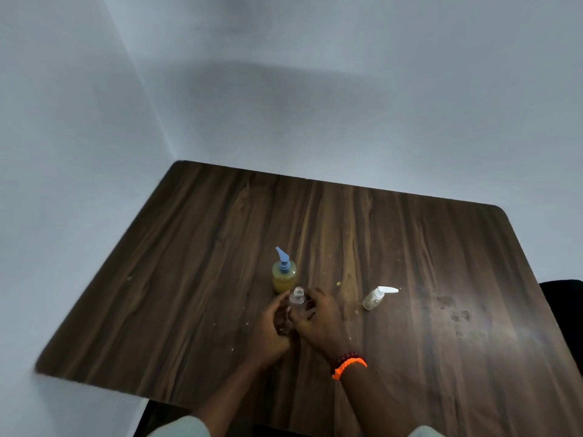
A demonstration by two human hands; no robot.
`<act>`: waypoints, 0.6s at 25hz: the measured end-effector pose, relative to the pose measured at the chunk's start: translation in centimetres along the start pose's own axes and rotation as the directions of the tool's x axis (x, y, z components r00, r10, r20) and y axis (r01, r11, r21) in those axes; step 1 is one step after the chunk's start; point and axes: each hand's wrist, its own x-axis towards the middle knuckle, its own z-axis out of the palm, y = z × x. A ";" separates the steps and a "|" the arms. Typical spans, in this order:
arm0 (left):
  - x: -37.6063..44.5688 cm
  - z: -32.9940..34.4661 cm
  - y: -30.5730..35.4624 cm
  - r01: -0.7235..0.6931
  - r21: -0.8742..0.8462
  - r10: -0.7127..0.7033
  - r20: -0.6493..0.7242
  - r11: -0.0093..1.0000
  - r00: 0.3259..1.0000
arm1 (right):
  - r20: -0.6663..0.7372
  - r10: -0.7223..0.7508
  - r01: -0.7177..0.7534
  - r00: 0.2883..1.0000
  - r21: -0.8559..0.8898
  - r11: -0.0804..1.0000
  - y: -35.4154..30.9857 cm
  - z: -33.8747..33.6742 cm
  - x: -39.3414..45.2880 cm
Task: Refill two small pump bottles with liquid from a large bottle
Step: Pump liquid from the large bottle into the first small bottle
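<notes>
Small clear bottle (296, 302), uncapped with its neck open, stands on the wooden table (410, 247) just in front of the large bottle (284, 275), which serves as the landmark here. Both hands close around it. The left hand (273, 326) curls its fingers against the bottle's left side. The right hand (315, 316) wraps its fingers around the right side. Whether either hand also holds the removed pump cannot be told; no loose pump is visible.

Step in hand, as judged: preparation of the first small bottle for filling. The large bottle holds yellow liquid, and its blue pump (283, 257) is fitted.

The next move calls for:
- steadying the small bottle upright with one hand;
- freeing the other hand to reach the large bottle just behind;
- opening the large bottle or working its pump, then aiming at the narrow neck, where spillage is likely.

Count:
- large bottles: one;
- small bottles: two, one held, and a second small bottle (373, 299) to the right of the large bottle, well apart, with a white pump (386, 290) on;
- hands: two;
- orange bracelet (348, 367): one, on the right wrist.
</notes>
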 end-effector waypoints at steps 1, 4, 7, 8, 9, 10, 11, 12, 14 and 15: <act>0.0 -0.7 0.0 0.015 -0.010 -0.015 -0.020 1.000 1.000 | 0.031 -0.030 0.029 0.999 0.005 1.000 -0.3 0.9 0.1; 0.2 -1.8 0.4 0.064 -0.064 -0.070 -0.099 0.996 0.993 | 0.084 -0.062 0.061 0.995 0.013 0.998 -1.3 2.7 0.1; 0.0 -2.7 0.5 0.169 -0.133 -0.187 -0.138 0.977 0.973 | 0.014 0.060 -0.061 0.998 0.234 0.970 -0.6 2.6 0.6; 0.0 -3.2 0.5 0.206 -0.124 -0.225 -0.167 0.971 0.960 | -0.008 0.102 -0.096 0.995 0.276 0.956 -0.2 2.4 1.0; 0.0 -3.6 0.5 0.224 -0.094 -0.238 -0.190 0.970 0.952 | -0.029 0.124 -0.113 0.992 0.260 0.959 0.0 2.2 1.6; 0.1 -4.0 0.6 0.224 -0.067 -0.233 -0.200 0.972 0.952 | -0.027 0.138 -0.129 0.990 0.221 0.967 0.2 2.2 2.3; 0.2 -4.3 0.7 0.220 -0.049 -0.225 -0.206 0.974 0.952 | -0.002 0.146 -0.143 0.989 0.170 0.975 0.4 2.4 3.2; 0.3 -4.5 0.7 0.210 -0.038 -0.214 -0.212 0.977 0.954 | 0.037 0.158 -0.161 0.987 0.124 0.979 0.4 2.8 4.1; 0.3 -4.8 0.8 0.187 -0.020 -0.187 -0.230 0.982 0.955 | 0.099 0.162 -0.172 0.982 0.105 0.979 0.2 4.0 5.5; 0.3 -4.8 0.9 0.183 -0.005 -0.179 -0.238 0.983 0.955 | 0.098 0.155 -0.167 0.983 0.120 0.979 0.3 4.7 6.0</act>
